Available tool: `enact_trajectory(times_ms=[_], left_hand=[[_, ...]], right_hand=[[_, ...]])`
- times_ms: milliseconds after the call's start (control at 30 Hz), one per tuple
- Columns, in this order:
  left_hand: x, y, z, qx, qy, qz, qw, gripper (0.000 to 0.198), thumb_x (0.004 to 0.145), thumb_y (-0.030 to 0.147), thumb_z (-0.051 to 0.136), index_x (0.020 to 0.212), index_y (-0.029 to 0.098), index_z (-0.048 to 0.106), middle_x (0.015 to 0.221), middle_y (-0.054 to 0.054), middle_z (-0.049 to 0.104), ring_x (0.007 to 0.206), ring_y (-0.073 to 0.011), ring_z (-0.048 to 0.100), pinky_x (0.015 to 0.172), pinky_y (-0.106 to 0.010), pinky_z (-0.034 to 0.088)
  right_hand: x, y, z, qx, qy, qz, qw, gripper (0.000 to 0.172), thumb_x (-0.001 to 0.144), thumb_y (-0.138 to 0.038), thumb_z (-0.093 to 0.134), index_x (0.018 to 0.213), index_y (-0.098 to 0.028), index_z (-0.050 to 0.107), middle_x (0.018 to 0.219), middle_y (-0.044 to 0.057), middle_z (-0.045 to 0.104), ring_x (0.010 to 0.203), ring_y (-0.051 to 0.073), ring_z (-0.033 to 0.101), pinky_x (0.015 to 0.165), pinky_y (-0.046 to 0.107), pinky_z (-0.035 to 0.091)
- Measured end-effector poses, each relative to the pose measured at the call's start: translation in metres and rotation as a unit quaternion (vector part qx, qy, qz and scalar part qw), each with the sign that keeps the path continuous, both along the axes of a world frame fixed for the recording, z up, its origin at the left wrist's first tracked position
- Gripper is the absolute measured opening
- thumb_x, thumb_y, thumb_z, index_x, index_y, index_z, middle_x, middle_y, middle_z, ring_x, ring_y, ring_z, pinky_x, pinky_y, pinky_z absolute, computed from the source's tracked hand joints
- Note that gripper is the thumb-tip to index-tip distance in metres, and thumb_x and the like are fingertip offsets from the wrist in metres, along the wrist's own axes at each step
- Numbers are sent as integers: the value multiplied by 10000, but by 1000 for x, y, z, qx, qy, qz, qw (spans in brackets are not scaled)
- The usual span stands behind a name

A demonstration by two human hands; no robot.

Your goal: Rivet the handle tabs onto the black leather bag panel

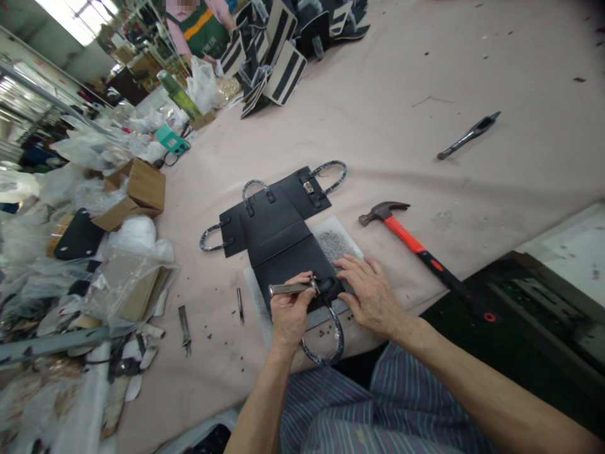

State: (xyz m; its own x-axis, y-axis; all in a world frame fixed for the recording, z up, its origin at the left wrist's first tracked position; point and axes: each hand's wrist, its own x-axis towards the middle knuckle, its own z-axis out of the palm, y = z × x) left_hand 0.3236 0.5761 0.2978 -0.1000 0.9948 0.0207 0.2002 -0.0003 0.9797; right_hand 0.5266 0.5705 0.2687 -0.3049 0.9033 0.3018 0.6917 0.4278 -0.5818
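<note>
A flat black leather bag piece (278, 236) with several looped handles lies on a grey stone slab (333, 243) near the table's front edge. My left hand (290, 312) is closed around a metal punch tool (289, 289), its tip against the bag's near edge by a handle tab. My right hand (371, 290) lies on the bag beside that tip, fingers stretched and pressing the leather flat. One handle loop (326, 343) hangs over the table edge toward my lap.
A hammer (416, 243) with an orange and black grip lies right of the slab. A dark metal tool (467, 135) sits farther back right. Small punches (184, 328) lie left of the slab. Cardboard boxes (137, 192) and plastic bags crowd the left. Another person (198, 25) works at the far end.
</note>
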Motion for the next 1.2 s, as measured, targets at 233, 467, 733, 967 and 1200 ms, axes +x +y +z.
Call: enact_trajectory(times_ms=[233, 467, 733, 967, 1200], left_hand=[[0, 0, 0, -4, -6, -16, 1000, 127, 824, 244, 763, 937, 185, 767, 1081, -87, 797, 1043, -249, 751, 1022, -433, 588], [1, 3, 1, -6, 4, -26, 1000, 136, 825, 227, 751, 954, 194, 775, 1085, -79, 797, 1044, -241, 748, 1027, -422, 580], [5, 2, 0, -28, 47, -3, 999, 142, 839, 234, 721, 968, 198, 771, 1089, -66, 794, 1072, -228, 731, 1031, -396, 565], [3, 6, -3, -33, 17, -7, 999, 127, 830, 236, 719, 943, 199, 762, 1086, -67, 795, 1068, -234, 733, 980, -387, 590], [4, 5, -4, -14, 31, -8, 999, 135, 835, 228, 722, 960, 188, 752, 1075, -67, 797, 1016, -216, 752, 946, -370, 612]], right_hand=[[0, 0, 2, -6, 2, 2, 1000, 256, 895, -159, 575, 1146, -206, 549, 1458, 129, 574, 1429, 332, 443, 1197, 567, 228], [0, 0, 1, -5, -3, 0, 1000, 259, 892, -166, 579, 1148, -201, 552, 1464, 123, 571, 1431, 325, 439, 1203, 554, 219], [0, 0, 2, -10, 3, 0, 1000, 273, 883, -165, 594, 1151, -198, 555, 1458, 127, 575, 1424, 330, 446, 1200, 559, 220], [1, 0, 1, -3, 9, 0, 1000, 252, 903, -179, 576, 1151, -209, 540, 1448, 112, 585, 1429, 322, 444, 1203, 550, 210], [2, 1, -5, 9, 17, -1, 1000, 233, 912, -204, 570, 1144, -213, 542, 1419, 104, 608, 1414, 323, 462, 1196, 552, 220]])
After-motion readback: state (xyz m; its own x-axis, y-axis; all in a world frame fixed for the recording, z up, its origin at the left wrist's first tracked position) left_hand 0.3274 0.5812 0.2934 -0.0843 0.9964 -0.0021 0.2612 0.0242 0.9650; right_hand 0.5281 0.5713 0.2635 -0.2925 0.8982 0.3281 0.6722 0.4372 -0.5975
